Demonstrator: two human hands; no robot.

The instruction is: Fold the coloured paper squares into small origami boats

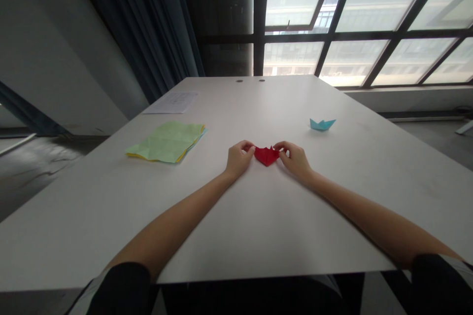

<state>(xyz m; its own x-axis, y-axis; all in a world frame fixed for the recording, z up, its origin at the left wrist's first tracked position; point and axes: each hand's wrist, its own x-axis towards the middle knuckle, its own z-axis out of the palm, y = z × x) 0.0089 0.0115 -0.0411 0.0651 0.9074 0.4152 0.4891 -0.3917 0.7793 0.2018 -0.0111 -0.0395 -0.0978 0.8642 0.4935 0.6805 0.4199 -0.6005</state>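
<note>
A small piece of folded red paper (266, 156) is held between my two hands over the white table (254, 226). Its lower edge comes to a point toward me, and its top edge is jagged. My left hand (239, 158) pinches the left corner between thumb and fingers. On the opposite side, my right hand (296, 159) grips the right corner the same way. Beyond my right hand sits a light-blue folded paper boat (322, 124), touched by neither hand.
To the left lies a stack of creased paper sheets (168, 141), green on top with yellow and blue edges showing. Behind it are white printed sheets (173, 102). Two round dark grommets (239, 81) mark the far end of the table, near a dark curtain (148, 24) and windows.
</note>
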